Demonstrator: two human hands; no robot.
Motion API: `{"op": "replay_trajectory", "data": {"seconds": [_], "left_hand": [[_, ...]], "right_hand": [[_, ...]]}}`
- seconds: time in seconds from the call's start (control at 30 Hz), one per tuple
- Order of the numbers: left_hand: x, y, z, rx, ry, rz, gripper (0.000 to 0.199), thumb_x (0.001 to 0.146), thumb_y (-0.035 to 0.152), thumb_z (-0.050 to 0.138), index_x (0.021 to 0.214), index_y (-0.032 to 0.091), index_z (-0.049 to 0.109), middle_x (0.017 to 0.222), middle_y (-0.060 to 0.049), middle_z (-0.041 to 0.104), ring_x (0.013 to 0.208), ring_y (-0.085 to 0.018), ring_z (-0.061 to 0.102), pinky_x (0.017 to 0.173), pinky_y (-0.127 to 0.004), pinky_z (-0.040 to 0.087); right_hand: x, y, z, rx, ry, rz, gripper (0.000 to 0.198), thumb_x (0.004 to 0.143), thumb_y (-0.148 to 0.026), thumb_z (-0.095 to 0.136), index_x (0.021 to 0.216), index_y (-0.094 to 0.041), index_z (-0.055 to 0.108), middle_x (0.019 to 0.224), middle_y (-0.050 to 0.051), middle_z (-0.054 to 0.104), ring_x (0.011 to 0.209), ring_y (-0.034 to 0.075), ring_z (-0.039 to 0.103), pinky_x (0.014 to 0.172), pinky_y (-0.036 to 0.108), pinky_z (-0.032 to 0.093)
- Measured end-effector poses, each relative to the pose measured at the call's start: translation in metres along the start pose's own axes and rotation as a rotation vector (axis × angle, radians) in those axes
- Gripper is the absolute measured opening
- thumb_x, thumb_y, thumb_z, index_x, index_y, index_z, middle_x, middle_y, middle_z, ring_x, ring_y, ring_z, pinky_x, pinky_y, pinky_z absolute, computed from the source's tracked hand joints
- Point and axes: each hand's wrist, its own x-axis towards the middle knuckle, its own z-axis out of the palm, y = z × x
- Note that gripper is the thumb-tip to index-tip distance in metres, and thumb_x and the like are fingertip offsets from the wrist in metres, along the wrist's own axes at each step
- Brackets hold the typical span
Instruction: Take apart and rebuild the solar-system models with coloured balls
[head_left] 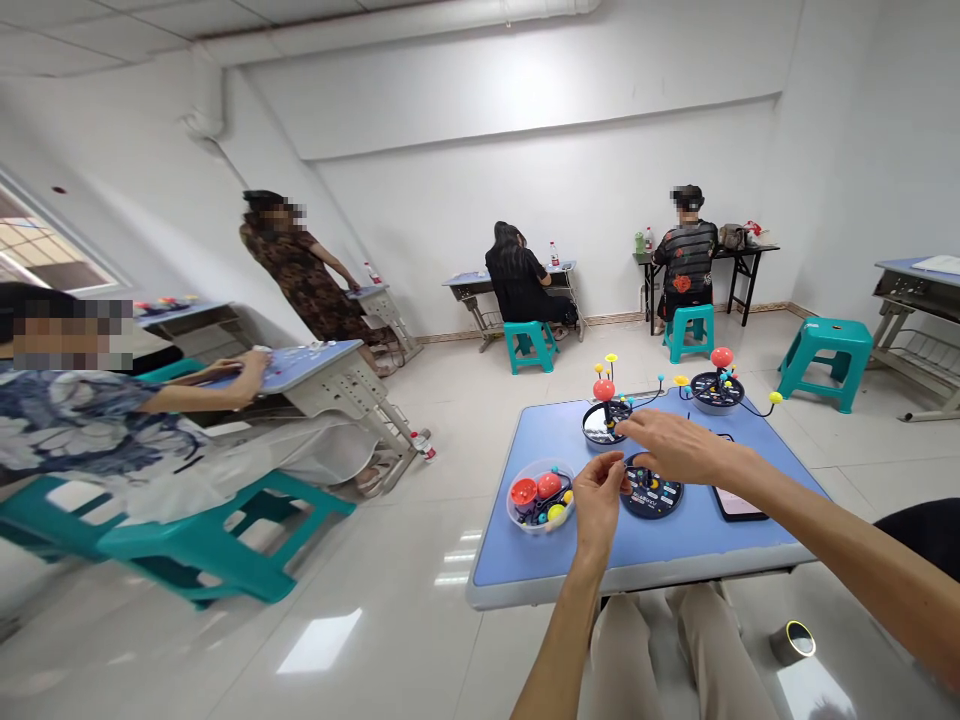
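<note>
Currently hands [598, 500] nr blk disc [660, 502] on blue tbl [517, 562], can't tell if pinching, white-walled rm [420, 190].

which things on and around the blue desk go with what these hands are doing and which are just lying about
Likely part of the job:
black round base, by the left hand and right hand
clear tub of coloured balls
nearer red-ball model
farther red-ball model

Likely just lying about:
phone
dark cylinder on the floor
bottle

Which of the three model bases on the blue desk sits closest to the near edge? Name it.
The dark disc just right of the left hand; the back-left model and back-right model, both bearing red balls, sit farther off.
</note>
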Motion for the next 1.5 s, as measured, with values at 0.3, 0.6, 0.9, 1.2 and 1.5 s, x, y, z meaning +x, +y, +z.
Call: {"op": "replay_trajectory", "data": {"seconds": [0.3, 0.6, 0.9, 1.2, 1.5], "left_hand": [[-0.027, 0.01, -0.006, 0.064, 0.09, -0.027, 0.026, 0.074, 0.035, 0.061, 0.082, 0.013, 0.073, 0.054, 0.002, 0.058, 0.054, -0.011, 0.052, 0.058, -0.025, 0.044], [-0.067, -0.009, -0.001, 0.182, -0.021, -0.104, 0.029, 0.079, 0.04, 0.059, 0.083, 0.013, 0.069, 0.057, 0.002, 0.055, 0.057, -0.011, 0.05, 0.06, -0.024, 0.043], [-0.1, -0.005, -0.015, 0.559, -0.135, 0.242, 0.017, 0.089, 0.028, 0.056, 0.088, 0.019, 0.071, 0.075, -0.002, 0.065, 0.066, -0.012, 0.057, 0.061, -0.022, 0.046], [-0.12, -0.001, -0.012, 0.754, 0.036, 0.735, 0.015, 0.091, 0.01, 0.052, 0.09, 0.019, 0.065, 0.067, 0.0, 0.063, 0.056, -0.01, 0.057, 0.053, -0.019, 0.045], [-0.099, 0.031, -0.085, 0.931, 0.439, 0.656, 0.014, 0.089, 0.028, 0.059, 0.082, 0.02, 0.068, 0.066, 0.002, 0.064, 0.057, -0.011, 0.057, 0.059, -0.022, 0.048]], "right_hand": [[-0.091, -0.026, 0.073, 0.943, 0.98, 0.729, 0.037, 0.08, -0.054, 0.064, 0.083, -0.017, 0.065, 0.062, 0.0, 0.059, 0.053, 0.013, 0.049, 0.047, 0.024, 0.038], [-0.09, -0.039, 0.124, 1.4, 0.874, 0.788, 0.041, 0.072, -0.055, 0.073, 0.078, -0.015, 0.066, 0.066, 0.003, 0.062, 0.057, 0.014, 0.052, 0.052, 0.026, 0.043], [-0.104, -0.052, 0.138, 1.521, 0.771, 0.82, 0.04, 0.071, -0.053, 0.075, 0.08, -0.015, 0.067, 0.067, 0.003, 0.062, 0.058, 0.013, 0.051, 0.053, 0.025, 0.043], [-0.09, -0.068, 0.121, 1.548, 0.892, 0.867, 0.035, 0.074, -0.049, 0.074, 0.073, -0.015, 0.065, 0.066, 0.001, 0.058, 0.054, 0.009, 0.045, 0.046, 0.022, 0.037], [-0.086, -0.015, 0.072, 1.294, 1.061, 0.82, 0.04, 0.069, -0.053, 0.075, 0.067, -0.016, 0.061, 0.059, -0.002, 0.054, 0.049, 0.007, 0.04, 0.043, 0.02, 0.031]]}}
